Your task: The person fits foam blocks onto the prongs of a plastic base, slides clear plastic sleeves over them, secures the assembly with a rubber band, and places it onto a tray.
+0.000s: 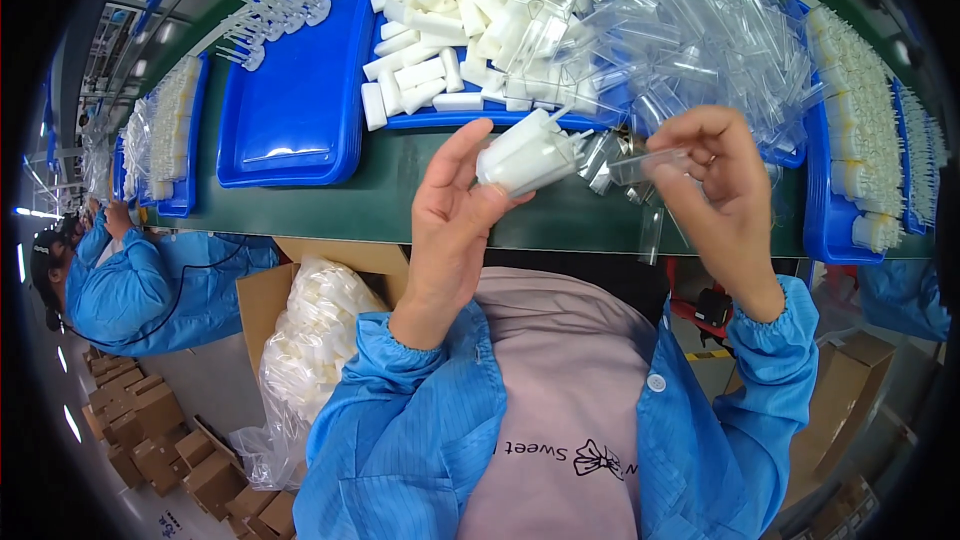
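Left hand (455, 210) clamps a bundle of white plastic pieces (525, 155) w/ thumb and fingers; right hand (720, 185) pinches a clear sleeve (645, 166). Behind: blue tray (290, 110), more white pieces (450, 20) heaped in another.

The scene is bright and evenly lit from overhead; strip lamps show as small white streaks along the dark left rim. Glare sits on the blue tray (300, 110) as soft white patches, and the heap of clear sleeves (690, 30) sparkles with many small highlights that blur their outlines. Shadows are faint and soft on the green table (380, 200). The fisheye bends the table edge into an arc and squeezes things near the rim, with black corners around the picture. The hands are fairly sharp; the far edges look smeared.
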`<state>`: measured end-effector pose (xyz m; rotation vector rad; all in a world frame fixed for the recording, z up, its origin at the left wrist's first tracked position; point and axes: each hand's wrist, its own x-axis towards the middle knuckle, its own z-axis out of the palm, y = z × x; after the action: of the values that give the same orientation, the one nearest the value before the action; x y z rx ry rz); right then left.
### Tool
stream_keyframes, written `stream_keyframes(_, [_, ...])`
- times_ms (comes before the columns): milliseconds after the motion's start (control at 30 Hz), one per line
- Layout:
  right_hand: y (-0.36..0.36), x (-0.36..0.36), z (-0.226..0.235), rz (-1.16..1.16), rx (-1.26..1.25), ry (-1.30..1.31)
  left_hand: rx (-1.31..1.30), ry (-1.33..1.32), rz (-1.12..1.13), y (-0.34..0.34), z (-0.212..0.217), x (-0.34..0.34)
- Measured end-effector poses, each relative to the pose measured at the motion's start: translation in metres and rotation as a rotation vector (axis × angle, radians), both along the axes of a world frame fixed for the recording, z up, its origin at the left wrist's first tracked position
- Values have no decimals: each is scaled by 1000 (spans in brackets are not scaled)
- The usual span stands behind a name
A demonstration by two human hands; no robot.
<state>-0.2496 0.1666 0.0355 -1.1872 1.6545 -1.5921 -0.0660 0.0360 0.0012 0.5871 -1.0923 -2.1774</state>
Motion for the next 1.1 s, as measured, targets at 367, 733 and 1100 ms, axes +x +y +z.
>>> stream_keyframes(367, [1, 7, 20, -115, -103, -406, -667, -41, 25, 15, 4, 6])
stream_keyframes(733, [5, 14, 18, -68, -57, -513, -777, -92, 26, 20, 8, 10])
stream_keyframes(1100, [7, 27, 10, -42, -178, -504, -1005, -207, 100, 22, 20, 8])
